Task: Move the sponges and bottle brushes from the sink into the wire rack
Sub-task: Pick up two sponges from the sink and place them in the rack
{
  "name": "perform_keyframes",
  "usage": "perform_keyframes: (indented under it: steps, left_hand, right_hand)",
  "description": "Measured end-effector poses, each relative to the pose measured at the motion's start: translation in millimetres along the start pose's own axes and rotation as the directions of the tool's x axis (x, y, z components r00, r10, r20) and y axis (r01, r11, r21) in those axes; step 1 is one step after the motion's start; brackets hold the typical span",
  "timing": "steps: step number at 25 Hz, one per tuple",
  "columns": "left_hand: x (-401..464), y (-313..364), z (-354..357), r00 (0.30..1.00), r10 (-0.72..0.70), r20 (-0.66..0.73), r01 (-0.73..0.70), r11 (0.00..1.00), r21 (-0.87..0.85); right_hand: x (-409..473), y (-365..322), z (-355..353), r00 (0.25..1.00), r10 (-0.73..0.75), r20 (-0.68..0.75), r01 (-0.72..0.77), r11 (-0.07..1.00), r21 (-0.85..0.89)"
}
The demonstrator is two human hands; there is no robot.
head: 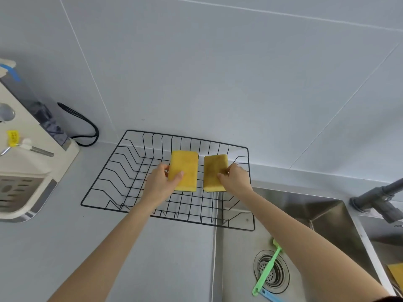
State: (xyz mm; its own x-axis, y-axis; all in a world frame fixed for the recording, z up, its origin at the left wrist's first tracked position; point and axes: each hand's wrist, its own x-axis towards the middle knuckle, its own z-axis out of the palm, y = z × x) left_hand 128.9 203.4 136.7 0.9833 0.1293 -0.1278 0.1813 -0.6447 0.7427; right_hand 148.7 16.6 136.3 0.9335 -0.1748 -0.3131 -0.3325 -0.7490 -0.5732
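Observation:
A black wire rack (pixel 113 171) stands on the grey counter against the wall. Over its middle my left hand (pixel 160 182) grips a yellow sponge (pixel 185 164) by its near edge. My right hand (pixel 236 178) grips a second yellow sponge (pixel 214 168) right beside the first. Both sponges are low over the rack's wires; I cannot tell if they touch them. In the steel sink (pixel 237 247) a green bottle brush (pixel 267 271) lies across the drain, and a blue brush handle (pixel 271 297) shows at the bottom edge. A third yellow sponge (pixel 395 274) lies in the right basin.
A cream appliance with a drip tray (pixel 26 162) fills the counter's left side, with a black cable (pixel 87 125) behind it. A dark faucet (pixel 379 197) stands at the sink's right. The rack's right end overhangs the sink.

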Motion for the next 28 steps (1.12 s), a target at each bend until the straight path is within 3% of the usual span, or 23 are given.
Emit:
perform_keyframes:
  steps: [10,14,19,22,28]
  left_hand:
    - [3.5,-13.4,9.5,0.998,-0.022,0.058,0.027,0.997,-0.078]
    - [5.6,-13.3,9.7,0.998,-0.028,0.056,0.032,0.997,-0.075]
    - [8.7,-13.3,11.4,0.998,-0.028,0.052,0.031,0.998,-0.061]
    - [9.2,-14.3,12.5,0.998,-0.024,0.056,0.027,0.998,-0.065]
    - [19.9,-9.2,18.0,0.997,-0.030,0.072,0.031,0.999,-0.023]
  right_hand:
    - [8.8,-10.7,7.0,1.000,0.019,0.010,-0.014,0.932,-0.362]
    - [0.2,-5.9,14.5,0.984,-0.173,-0.038,0.125,0.831,-0.542]
    - [2.9,8.0,30.6,0.939,-0.327,0.108,0.302,0.631,-0.714]
    - [8.7,14.0,28.1,0.904,-0.409,0.123,0.352,0.551,-0.757]
    - [16.8,21.0,25.8,0.888,-0.447,0.112,0.375,0.558,-0.741]
